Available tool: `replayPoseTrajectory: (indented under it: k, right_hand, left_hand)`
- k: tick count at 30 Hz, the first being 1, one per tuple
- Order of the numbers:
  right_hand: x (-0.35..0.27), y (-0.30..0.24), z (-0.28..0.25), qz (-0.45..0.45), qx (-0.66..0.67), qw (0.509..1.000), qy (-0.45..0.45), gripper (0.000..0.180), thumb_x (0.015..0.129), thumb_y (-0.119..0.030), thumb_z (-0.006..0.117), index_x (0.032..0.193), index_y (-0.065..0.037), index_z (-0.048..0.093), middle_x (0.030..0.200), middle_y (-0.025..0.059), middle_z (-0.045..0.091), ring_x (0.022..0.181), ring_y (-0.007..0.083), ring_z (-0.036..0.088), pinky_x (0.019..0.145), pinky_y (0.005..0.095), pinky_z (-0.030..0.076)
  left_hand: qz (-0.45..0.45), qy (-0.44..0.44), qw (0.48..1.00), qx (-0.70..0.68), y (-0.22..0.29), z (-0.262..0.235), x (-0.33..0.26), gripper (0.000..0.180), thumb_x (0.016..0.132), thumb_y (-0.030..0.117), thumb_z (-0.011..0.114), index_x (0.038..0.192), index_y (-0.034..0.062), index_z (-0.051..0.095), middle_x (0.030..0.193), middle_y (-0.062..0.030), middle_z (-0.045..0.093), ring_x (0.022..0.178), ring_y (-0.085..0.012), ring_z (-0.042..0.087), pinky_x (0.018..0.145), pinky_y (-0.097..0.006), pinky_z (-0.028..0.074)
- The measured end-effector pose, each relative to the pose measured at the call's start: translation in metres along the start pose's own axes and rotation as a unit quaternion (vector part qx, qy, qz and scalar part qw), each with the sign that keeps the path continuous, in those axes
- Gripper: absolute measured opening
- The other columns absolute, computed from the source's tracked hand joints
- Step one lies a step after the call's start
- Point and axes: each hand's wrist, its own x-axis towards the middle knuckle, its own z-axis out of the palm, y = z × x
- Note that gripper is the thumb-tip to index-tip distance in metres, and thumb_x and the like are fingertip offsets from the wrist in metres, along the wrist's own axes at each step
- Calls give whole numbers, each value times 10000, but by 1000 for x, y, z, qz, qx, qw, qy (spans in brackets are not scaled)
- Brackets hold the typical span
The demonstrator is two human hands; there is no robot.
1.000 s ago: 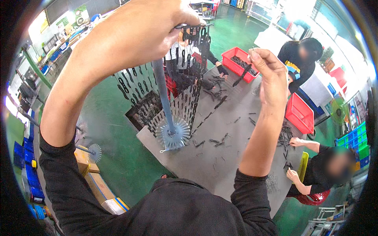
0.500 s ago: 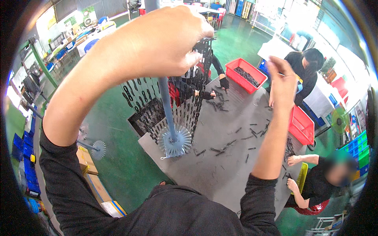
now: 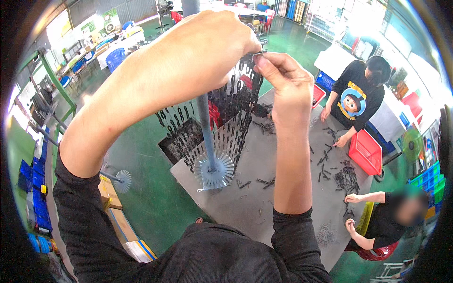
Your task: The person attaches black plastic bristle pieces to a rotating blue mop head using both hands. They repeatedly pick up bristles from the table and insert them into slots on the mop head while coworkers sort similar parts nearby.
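My left hand (image 3: pixel 225 49) is raised in front of a grey upright pole (image 3: pixel 205 125), fingers curled at the top of rows of small black hanging pieces (image 3: pixel 247 94). What its fingers grip is hidden behind the hand. My right hand (image 3: pixel 289 78) meets it there, thumb and fingers pinched at the left fingertips on something small and dark. The black pieces look like elongated clips and hang in strings around the pole. At the pole's foot a round grey slotted disc (image 3: pixel 214 170) rests on the grey table (image 3: pixel 240 203).
Loose black pieces (image 3: pixel 347 177) lie scattered over the table. A red tray (image 3: pixel 365 152) stands at the right edge. One person (image 3: pixel 358 94) reaches over the far right side; another (image 3: pixel 377 217) handles pieces at the right. Cardboard boxes (image 3: pixel 111 193) stand on the floor at left.
My right hand has moved left, from apart in the air to my left fingertips, and its fingers have pinched together. The left hand has barely moved. The person at far right now leans upright over the table.
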Motion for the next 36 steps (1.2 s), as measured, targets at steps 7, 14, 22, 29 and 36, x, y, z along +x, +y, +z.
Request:
replayPoseTrajectory:
  k: [7, 14, 22, 29, 36]
  right_hand:
    - [-6, -13, -15, 79, 68, 994, -18, 87, 799, -51, 671, 838, 26, 672, 746, 35, 630, 708, 87, 554, 673, 200, 418]
    - [-9, -10, -27, 62, 94, 993, -40, 106, 815, -71, 666, 846, 30, 655, 765, 47, 633, 721, 90, 548, 706, 207, 408]
    - [-18, -11, -30, 46, 76, 996, 27, 111, 807, -79, 678, 844, 24, 658, 761, 43, 634, 706, 88, 547, 682, 209, 407]
    - [-25, -28, 1, -37, -112, 992, 50, 148, 849, -79, 623, 934, 32, 671, 794, 42, 663, 710, 87, 568, 678, 210, 438]
    - [-18, -3, 10, -20, -62, 990, 121, 104, 759, -88, 688, 790, 11, 687, 651, 29, 636, 554, 66, 524, 526, 223, 413]
  left_hand:
    - [28, 18, 999, -37, 15, -10, 2, 364, 689, -60, 524, 1030, -3, 635, 1002, -169, 646, 949, -345, 603, 812, -394, 488]
    - [67, -139, 974, -165, 10, -32, 12, 218, 661, -61, 562, 878, -64, 535, 745, -203, 583, 741, -341, 622, 611, -371, 491]
    - [64, -145, 980, -119, 21, -32, 15, 244, 685, -56, 559, 928, -57, 548, 736, -185, 599, 687, -311, 626, 616, -364, 509]
    - [2, -67, 997, -36, 12, -25, -5, 312, 692, -64, 542, 999, -51, 595, 777, -186, 627, 695, -306, 624, 635, -355, 505]
    - [9, -30, 999, -33, 8, -18, -1, 325, 681, -68, 538, 999, -58, 601, 785, -191, 627, 718, -314, 620, 647, -365, 495]
